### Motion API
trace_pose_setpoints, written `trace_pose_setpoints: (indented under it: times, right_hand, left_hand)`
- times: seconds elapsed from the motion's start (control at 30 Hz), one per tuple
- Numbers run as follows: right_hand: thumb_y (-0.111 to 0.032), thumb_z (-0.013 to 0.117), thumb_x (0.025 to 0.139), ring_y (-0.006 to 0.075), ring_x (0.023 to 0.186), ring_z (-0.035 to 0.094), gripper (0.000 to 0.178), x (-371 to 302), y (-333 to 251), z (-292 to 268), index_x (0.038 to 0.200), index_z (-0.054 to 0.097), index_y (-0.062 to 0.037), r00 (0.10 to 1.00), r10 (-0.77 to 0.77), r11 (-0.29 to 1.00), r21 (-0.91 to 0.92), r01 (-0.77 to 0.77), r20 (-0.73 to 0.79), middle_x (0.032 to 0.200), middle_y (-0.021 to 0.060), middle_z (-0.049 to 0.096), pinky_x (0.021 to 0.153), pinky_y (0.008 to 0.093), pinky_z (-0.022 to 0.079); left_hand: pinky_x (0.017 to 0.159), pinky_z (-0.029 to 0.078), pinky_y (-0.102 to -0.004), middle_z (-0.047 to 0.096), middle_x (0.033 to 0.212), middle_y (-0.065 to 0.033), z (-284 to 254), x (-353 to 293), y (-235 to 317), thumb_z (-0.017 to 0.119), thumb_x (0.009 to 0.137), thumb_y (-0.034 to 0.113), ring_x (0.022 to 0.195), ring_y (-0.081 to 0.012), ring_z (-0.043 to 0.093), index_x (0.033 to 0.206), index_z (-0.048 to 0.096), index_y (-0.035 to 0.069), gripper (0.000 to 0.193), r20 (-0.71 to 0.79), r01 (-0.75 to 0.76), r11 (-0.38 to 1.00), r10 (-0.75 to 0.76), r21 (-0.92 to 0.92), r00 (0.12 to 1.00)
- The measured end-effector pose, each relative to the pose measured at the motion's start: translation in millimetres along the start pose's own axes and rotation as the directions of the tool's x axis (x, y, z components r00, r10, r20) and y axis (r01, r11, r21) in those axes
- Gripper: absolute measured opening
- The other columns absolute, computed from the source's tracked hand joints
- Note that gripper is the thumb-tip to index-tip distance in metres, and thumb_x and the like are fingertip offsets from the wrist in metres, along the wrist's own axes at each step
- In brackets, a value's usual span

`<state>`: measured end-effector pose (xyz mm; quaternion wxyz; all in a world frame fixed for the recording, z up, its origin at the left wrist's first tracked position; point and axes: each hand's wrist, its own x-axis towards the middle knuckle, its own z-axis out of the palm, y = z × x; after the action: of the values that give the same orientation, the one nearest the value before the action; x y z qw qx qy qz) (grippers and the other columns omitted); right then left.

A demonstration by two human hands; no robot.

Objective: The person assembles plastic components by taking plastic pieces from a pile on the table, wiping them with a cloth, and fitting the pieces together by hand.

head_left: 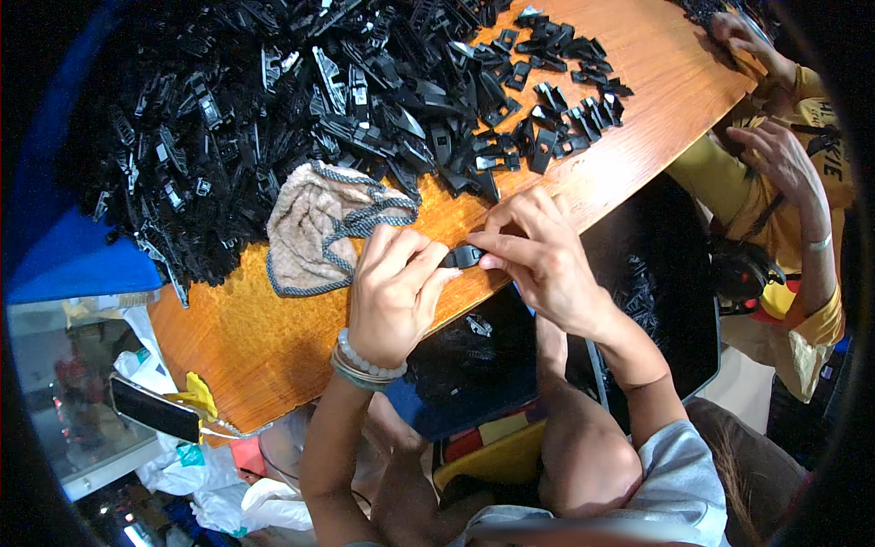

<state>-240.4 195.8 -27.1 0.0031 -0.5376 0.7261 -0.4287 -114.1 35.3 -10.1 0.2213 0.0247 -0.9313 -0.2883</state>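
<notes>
Left hand (392, 287) and right hand (543, 258) pinch a black part (466, 257); its long axis runs left-to-right.

pale grey short sleeve (679, 483), milky beaded bracelet (365, 366) and pale smooth bands (354, 377) around the left wrist

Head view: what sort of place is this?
Probably a small hand-work workshop: a large heap of black plastic parts on a wooden table, a small black piece handled at its edge, and a co-worker in yellow alongside.
</notes>
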Motion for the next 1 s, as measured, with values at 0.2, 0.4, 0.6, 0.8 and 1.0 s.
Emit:
trace_pose_setpoints:
  times: [0.2,0.4,0.6,0.8,1.0]
  right_hand:
    - [-0.017,0.072,0.08,0.0245,0.089,0.053,0.021,-12.0,2.1,1.7,0.098,0.071,-0.0073,0.997,0.07,0.997,0.046,-0.07,-0.017,0.092,0.0051,0.057,0.077,0.0357,0.04]
    - [-0.021,0.072,0.081,0.0278,0.088,0.056,0.025,-2.2,-9.2,-2.6,0.1,0.068,-0.0051,0.995,-0.096,0.963,0.255,0.088,0.016,0.094,0.0093,0.057,0.078,0.037,0.045]
    - [-0.014,0.071,0.077,0.0267,0.091,0.051,0.024,41.0,9.1,0.0,0.097,0.063,-0.0044,0.993,-0.017,0.967,-0.254,-0.013,-0.114,0.093,0.009,0.054,0.079,0.0365,0.04]
    - [-0.009,0.069,0.075,0.0272,0.094,0.052,0.019,26.1,19.6,-2.3,0.092,0.063,-0.0031,0.997,0.02,0.964,-0.262,-0.041,-0.08,0.095,0.0104,0.054,0.081,0.0368,0.04]
    - [-0.001,0.063,0.083,0.0274,0.087,0.056,0.015,29.1,4.0,-1.3,0.098,0.065,-0.0022,0.972,0.002,0.99,-0.134,-0.035,-0.236,0.096,0.0114,0.057,0.079,0.0364,0.045]
  left_hand:
    - [0.07,0.046,-0.0356,0.058,0.082,-0.0093,-9.4,4.5,-7.1,0.078,0.073,0.01,0.079,-0.0256,0.055,0.086,0.069,0.0,0.018,0.125,0.083,0.987,-0.065,-0.141,0.99]
    - [0.067,0.046,-0.0351,0.055,0.081,-0.0077,-23.8,68.3,-38.5,0.07,0.076,0.001,0.076,-0.0245,0.055,0.097,0.069,0.005,0.022,-0.092,-0.102,0.953,0.133,0.285,0.987]
    - [0.065,0.044,-0.0376,0.051,0.08,-0.0081,-22.7,83.1,-40.2,0.069,0.072,-0.002,0.074,-0.0266,0.053,0.103,0.066,0.007,0.032,0.094,-0.371,0.797,0.374,0.476,0.923]
    - [0.062,0.043,-0.038,0.052,0.081,-0.0092,-42.3,4.8,-9.6,0.062,0.076,0.0,0.073,-0.0255,0.053,0.102,0.062,0.003,0.026,0.228,-0.332,0.878,0.265,0.346,0.937]
    - [0.075,0.05,-0.0391,0.06,0.098,-0.0155,-39.3,-28.0,5.4,0.064,0.073,-0.005,0.086,-0.0324,0.059,0.1,0.061,0.0,0.027,0.266,-0.129,0.971,0.073,0.2,0.961]
